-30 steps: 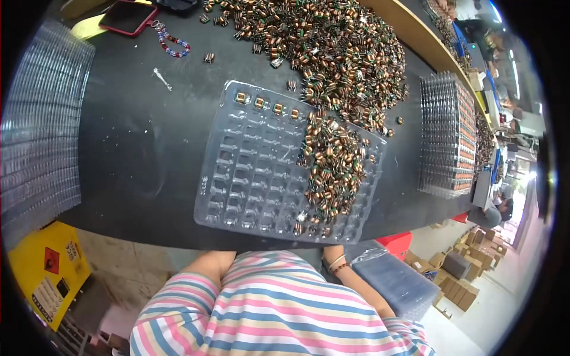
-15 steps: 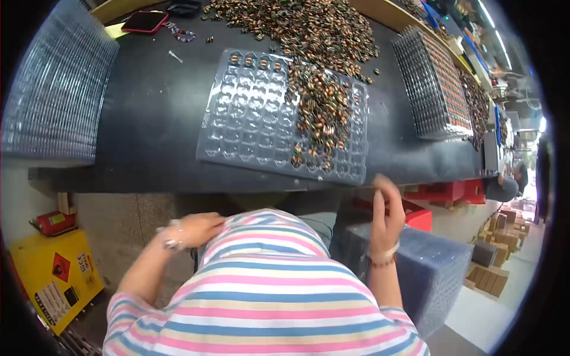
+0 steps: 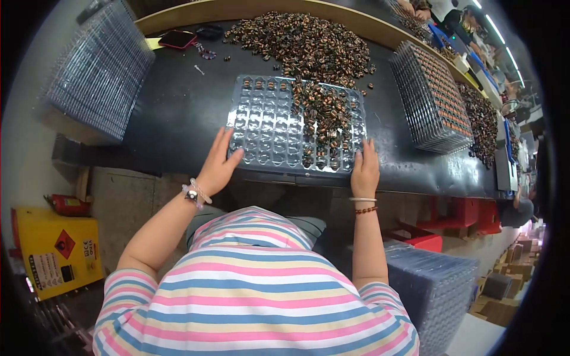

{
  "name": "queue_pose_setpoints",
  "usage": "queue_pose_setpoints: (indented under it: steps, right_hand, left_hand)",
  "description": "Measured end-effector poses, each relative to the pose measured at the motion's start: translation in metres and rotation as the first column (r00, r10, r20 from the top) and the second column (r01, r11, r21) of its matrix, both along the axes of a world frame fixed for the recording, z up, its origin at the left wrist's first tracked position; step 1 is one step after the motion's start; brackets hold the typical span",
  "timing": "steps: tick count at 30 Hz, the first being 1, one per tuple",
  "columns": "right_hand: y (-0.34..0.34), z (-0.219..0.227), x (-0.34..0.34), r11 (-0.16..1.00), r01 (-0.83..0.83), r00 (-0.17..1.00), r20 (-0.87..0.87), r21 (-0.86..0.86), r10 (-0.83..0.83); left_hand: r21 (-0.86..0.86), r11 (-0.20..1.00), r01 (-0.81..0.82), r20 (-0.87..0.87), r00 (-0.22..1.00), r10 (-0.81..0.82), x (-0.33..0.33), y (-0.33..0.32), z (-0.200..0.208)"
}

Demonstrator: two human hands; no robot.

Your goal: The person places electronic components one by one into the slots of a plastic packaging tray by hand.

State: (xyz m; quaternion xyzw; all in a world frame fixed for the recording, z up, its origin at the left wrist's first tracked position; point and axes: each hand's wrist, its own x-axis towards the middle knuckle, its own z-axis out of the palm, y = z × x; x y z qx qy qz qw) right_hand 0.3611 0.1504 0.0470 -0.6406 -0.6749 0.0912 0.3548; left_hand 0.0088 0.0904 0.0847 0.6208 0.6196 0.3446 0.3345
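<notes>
A clear plastic blister tray point(image 3: 267, 133) with many small pockets lies on the dark bench in front of me. A heap of small brown and copper coil parts point(image 3: 323, 115) covers its right half. My left hand point(image 3: 218, 167) rests open at the tray's near left corner, fingers spread on its edge. My right hand point(image 3: 364, 169) lies flat at the near right corner, fingertips on the tray. Neither hand holds a part. A large pile of the same coil parts point(image 3: 303, 44) spreads behind the tray.
Stacks of empty clear trays point(image 3: 98, 71) stand at the left, filled trays point(image 3: 433, 98) at the right. A phone point(image 3: 177, 39) lies at the back left. A yellow box point(image 3: 56, 249) sits on the floor, more stacked trays point(image 3: 436, 285) by my right side.
Both hands rose from my lap to the near edge of the tray. The view tilted so the bench sits higher in the picture.
</notes>
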Motion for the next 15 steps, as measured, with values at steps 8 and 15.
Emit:
queue_pose_setpoints:
  steps: [8,15]
  right_hand:
    - [-0.011,0.011,-0.009,0.994,-0.036,0.99,0.139,0.099,0.022]
    - [-0.012,0.017,-0.01,0.991,-0.04,0.984,0.178,0.124,0.017]
  left_hand:
    - [0.358,0.868,0.345,-0.557,0.825,-0.098,0.102,0.16,0.01]
    - [0.132,0.829,0.544,-0.634,0.689,-0.351,0.12,0.186,0.02]
